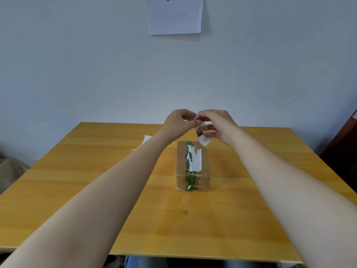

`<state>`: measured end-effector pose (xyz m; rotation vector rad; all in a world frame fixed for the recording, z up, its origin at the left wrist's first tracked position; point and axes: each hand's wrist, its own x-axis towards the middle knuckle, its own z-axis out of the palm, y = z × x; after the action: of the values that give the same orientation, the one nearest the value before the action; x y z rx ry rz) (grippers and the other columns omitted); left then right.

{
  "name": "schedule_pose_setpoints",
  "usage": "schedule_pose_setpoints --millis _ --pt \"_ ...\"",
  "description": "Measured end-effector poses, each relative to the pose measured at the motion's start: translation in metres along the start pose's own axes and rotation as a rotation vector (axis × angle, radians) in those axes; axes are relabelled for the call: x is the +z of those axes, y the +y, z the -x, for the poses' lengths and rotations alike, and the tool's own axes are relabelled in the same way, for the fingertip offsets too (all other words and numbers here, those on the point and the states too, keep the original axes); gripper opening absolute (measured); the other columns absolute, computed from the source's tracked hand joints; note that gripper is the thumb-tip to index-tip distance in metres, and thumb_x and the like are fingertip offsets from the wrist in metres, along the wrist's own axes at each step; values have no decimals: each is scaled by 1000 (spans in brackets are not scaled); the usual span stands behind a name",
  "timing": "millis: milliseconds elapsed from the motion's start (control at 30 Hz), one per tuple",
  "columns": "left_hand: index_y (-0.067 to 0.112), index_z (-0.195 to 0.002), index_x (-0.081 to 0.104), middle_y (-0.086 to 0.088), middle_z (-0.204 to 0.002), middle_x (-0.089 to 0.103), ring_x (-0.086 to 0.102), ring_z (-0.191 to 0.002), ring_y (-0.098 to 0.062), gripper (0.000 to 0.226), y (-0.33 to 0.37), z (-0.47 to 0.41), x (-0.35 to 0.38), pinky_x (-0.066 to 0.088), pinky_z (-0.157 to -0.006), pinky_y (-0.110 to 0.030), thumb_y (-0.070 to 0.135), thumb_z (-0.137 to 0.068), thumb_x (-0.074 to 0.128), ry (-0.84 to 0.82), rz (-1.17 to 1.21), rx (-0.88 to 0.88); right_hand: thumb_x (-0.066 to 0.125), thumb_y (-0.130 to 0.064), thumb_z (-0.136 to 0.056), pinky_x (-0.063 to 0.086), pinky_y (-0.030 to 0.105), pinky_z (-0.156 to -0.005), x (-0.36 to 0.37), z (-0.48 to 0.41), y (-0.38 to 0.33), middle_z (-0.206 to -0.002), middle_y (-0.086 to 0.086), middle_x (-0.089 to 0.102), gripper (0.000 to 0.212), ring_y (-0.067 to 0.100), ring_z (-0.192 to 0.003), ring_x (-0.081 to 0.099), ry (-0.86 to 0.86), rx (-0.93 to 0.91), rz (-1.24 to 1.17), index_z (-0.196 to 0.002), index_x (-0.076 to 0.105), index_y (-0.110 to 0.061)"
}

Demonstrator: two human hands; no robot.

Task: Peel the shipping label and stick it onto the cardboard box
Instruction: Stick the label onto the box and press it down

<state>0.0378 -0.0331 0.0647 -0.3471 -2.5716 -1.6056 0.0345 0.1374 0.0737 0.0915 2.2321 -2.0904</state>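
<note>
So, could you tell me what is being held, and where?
The left hand and right hand both pinch the shipping label by its upper end.

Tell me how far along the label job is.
Done: the shipping label is up off the table. In hand: left hand and right hand pinch it above the far end of the cardboard box, apparently peeling. Left: sticking it down; the box top shows only green tape and torn white remnants.

Pale wall [77, 64] bears a paper sheet [174, 16]; wooden table [96, 190] stands against it.
</note>
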Motion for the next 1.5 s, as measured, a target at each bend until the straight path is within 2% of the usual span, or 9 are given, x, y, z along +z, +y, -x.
schedule_pose_setpoints --millis 100,233,367,500,633,867,1033,1267,1500 --pt "25 -104 73 12 -102 74 68 -98 -3 18 -2 1 0 56 -84 -32 33 -89 79 21 7 34 77 -28 -92 50 29 -58 1 2 0 -89 2 78 24 20 -67 70 -1 -16 24 -109 78 -12" --pt "28 -94 73 9 -96 76 72 -96 -14 2 -2 2 -1 58 -81 -34 29 -93 73 53 15 44 83 -37 -88 45 26 -51 0 5 1 -86 -2 79 29 12 -63 65 -37 -34 27 -110 80 -17" --pt "21 -94 73 2 -95 78 76 -84 -17 13 -2 1 -2 61 -73 -38 30 -100 65 88 76 -38 81 -39 -89 44 27 -49 -3 2 5 -88 1 77 30 16 -60 62 12 -14 0 -109 80 -16" --pt "15 -103 73 1 -96 78 74 -75 -14 17 -7 3 -5 60 -77 -38 27 -103 61 67 203 -163 80 -26 -91 40 23 -44 -10 -2 18 -85 5 71 21 15 -52 52 66 73 83 -107 74 -14" --pt "12 -111 73 4 -93 78 73 -66 -9 22 -13 5 -10 63 -82 -42 28 -104 60 41 229 -217 84 -29 -86 34 19 -44 -18 -5 29 -74 0 66 22 12 -48 45 59 201 208 -100 74 -14" --pt "23 -127 62 -1 -109 76 73 -81 -16 28 -28 8 -11 62 -81 -40 25 -100 67 10 229 -306 87 -33 -84 31 20 -43 -20 -10 44 -72 -2 64 26 11 -47 45 36 230 280 -92 72 -13" --pt "17 -116 72 0 -113 77 70 -82 -17 31 -47 9 -8 59 -70 -35 42 -98 69 -108 123 -433 86 -33 -85 30 18 -42 -21 -14 55 -68 -4 63 28 10 -47 44 41 267 230 -100 73 -13" --pt "13 -113 76 2 -100 72 59 -70 -15 31 -62 9 -1 49 -63 -31 39 -97 72 -106 77 -514 84 -30 -88 31 20 -42 -20 -17 70 -65 -4 62 31 10 -49 45 31 305 184 -107 76 -8" --pt "10 -106 77 0 -86 69 55 -68 -16 28 -74 7 6 42 -56 -28 35 -95 75 -95 58 -529 84 -31 -89 32 19 -42 -17 -22 81 -63 -5 60 21 9 -48 45 26 337 195 -95 74 -13"
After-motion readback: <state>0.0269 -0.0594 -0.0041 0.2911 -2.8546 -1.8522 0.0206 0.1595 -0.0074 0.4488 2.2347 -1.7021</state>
